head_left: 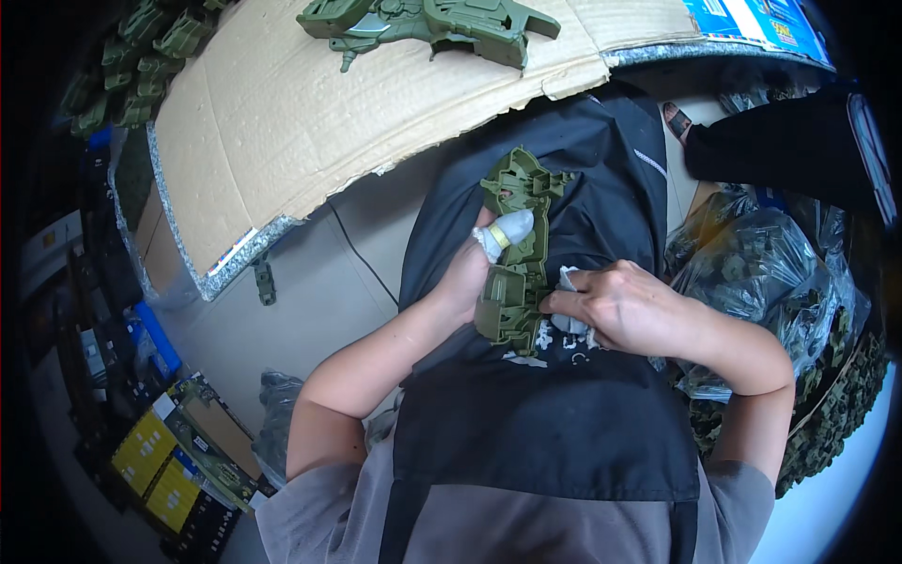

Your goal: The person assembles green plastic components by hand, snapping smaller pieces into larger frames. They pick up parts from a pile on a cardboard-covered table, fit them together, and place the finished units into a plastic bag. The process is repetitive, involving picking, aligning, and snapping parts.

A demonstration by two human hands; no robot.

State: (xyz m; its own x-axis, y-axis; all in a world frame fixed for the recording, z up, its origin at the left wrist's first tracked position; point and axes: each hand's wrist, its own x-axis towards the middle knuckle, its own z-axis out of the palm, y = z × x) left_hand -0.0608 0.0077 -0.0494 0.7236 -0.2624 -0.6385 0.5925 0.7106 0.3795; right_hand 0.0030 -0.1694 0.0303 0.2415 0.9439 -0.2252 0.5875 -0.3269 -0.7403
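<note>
Head view: left hand (470,270) clamped round a long green plastic part (534,246), grey-tipped thumb cover (512,227) pressed on its face. Part held upright-ish over the dark apron (536,428), middle of the scene. Right hand (615,305) curled in at the part's near right edge, fingers bunched; can't tell whether they pinch anything. White scraps (526,360) on the apron, just near of the part. Far side: cardboard sheet (282,132) with green assembly (451,26) on top. Right: clear plastic bags (761,263). Far left: green pile (141,66).
</note>
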